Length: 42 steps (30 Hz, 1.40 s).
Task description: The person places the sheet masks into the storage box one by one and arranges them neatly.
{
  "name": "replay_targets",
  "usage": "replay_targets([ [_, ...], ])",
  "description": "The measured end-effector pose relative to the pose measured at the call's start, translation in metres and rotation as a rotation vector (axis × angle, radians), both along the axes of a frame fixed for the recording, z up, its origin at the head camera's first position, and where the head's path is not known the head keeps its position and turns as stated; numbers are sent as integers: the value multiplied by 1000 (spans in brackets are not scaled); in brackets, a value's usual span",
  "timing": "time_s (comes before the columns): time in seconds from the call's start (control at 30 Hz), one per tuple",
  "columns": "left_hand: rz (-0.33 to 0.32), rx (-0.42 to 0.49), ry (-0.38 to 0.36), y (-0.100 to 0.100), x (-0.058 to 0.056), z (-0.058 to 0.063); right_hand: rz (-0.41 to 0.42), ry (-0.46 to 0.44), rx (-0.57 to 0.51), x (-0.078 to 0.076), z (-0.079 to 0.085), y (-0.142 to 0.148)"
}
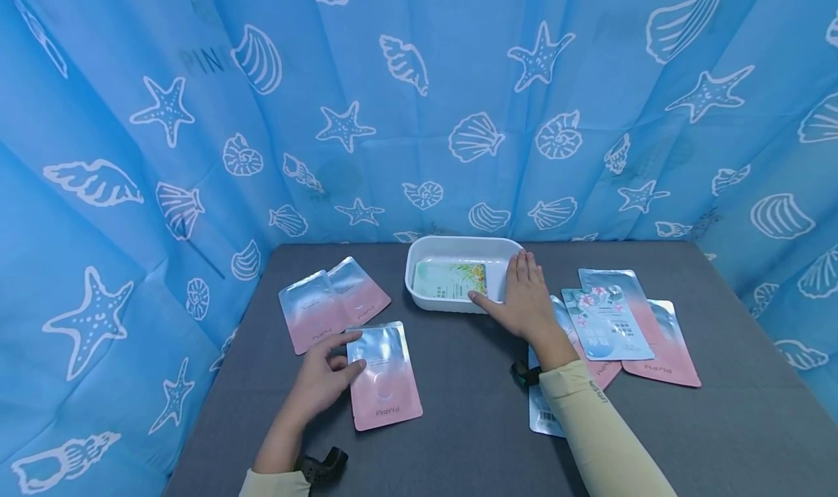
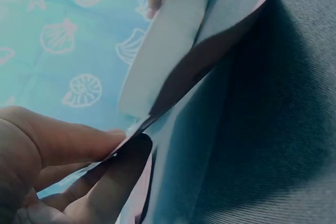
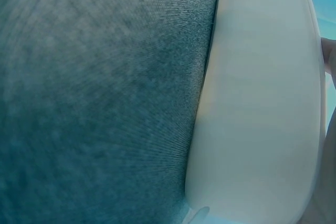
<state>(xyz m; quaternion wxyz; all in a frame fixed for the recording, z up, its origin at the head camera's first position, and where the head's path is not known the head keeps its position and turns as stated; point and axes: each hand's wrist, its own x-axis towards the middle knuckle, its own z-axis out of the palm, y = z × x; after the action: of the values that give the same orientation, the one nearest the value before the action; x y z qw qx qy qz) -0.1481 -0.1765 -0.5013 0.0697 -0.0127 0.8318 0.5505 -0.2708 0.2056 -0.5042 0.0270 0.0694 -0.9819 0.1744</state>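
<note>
My left hand (image 1: 321, 380) pinches the upper left edge of a blue-and-pink face mask sachet (image 1: 386, 395) between thumb and fingers. In the left wrist view the sachet (image 2: 205, 59) tilts above the grey cloth, casting a dark shadow. At the back stands a white plastic tray (image 1: 452, 305), with a pale green sachet (image 1: 440, 279) lying inside. My right hand (image 1: 527, 300) rests on the tray's right end, fingers straight along the rim and thumb over the front edge. The right wrist view shows the tray's outer wall (image 3: 257, 103) close up.
Two blue-and-pink sachets (image 1: 310, 311) overlap at the left. Several more lie in a pile on the right, topped by a light blue flowered sachet (image 1: 609, 326); my right forearm (image 1: 596, 424) passes over part of it. A blue shell-patterned curtain (image 1: 393, 118) hangs behind the grey tabletop (image 1: 471, 410).
</note>
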Motion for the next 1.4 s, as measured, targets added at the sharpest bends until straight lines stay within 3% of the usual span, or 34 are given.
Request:
replay_targets([
  [0.4, 55, -9, 109, 4, -7, 12, 0, -11, 2, 0, 0, 1],
  [0.7, 33, -10, 226, 10, -19, 25, -5, -13, -4, -1, -1, 1],
  [0.97, 34, 81, 291, 17, -29, 38, -8, -17, -2, 0, 1, -1],
  [1.4, 150, 200, 365, 34, -41, 43, -8, -34, 5, 0, 2, -1],
])
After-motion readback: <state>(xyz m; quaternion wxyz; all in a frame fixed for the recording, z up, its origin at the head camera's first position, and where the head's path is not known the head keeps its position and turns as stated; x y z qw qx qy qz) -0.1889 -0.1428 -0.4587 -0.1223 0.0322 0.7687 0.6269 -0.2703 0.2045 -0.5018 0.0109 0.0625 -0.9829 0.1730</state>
